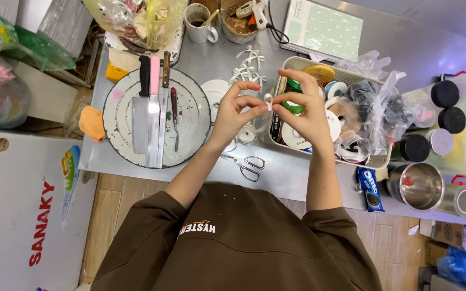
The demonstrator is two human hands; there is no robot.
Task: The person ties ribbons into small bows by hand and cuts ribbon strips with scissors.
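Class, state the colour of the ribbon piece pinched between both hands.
White ribbon piece; head view shows it.

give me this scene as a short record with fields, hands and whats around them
left hand: pinches a small white ribbon piece
right hand: pinches the same piece from the other side
surface: metal table
below hands: scissors, lying flat
left of hands: round tray bearing knives
under right hand: basket of ribbon rolls
behind: white mug
right edge: black-lidded jars

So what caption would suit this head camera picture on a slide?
Both hands, left hand and right hand, pinch a small white ribbon loop above scissors.
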